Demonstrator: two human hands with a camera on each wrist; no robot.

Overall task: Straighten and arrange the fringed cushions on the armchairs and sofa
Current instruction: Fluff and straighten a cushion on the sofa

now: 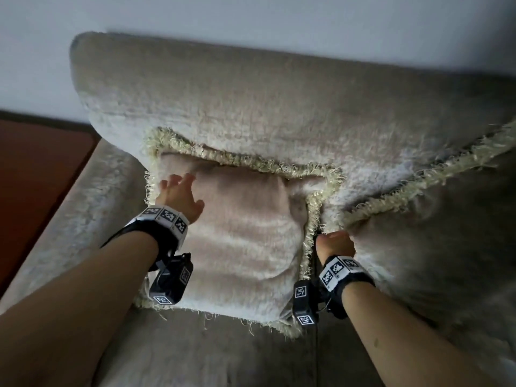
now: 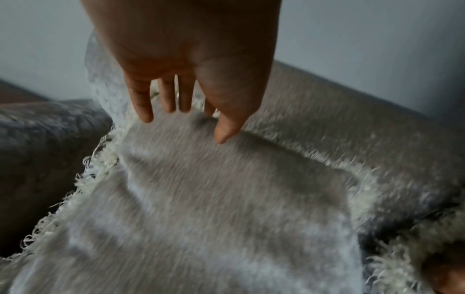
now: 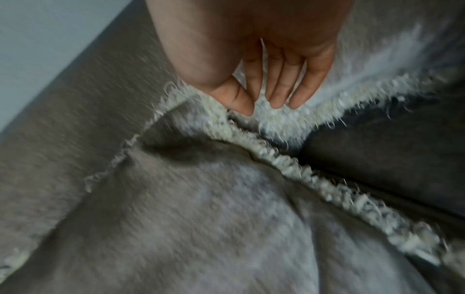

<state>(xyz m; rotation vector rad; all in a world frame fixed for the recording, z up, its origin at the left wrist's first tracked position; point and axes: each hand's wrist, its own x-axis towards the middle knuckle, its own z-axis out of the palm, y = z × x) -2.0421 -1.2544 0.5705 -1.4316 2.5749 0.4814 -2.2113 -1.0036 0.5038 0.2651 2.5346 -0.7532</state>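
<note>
Left grip: fingers spread flat on the left fringed cushion.
Right grip: pinches the right fringed cushion by its fringe corner.
Tip: she should tug gently and pat it flat against the sofa.

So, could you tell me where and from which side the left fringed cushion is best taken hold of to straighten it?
Probably by its two upper corners, from the front. The left fringed cushion leans against the sofa back, its top edge sagging in the middle. The left hand is already near the upper left corner; the right hand is at the fringe between the cushions.
</note>
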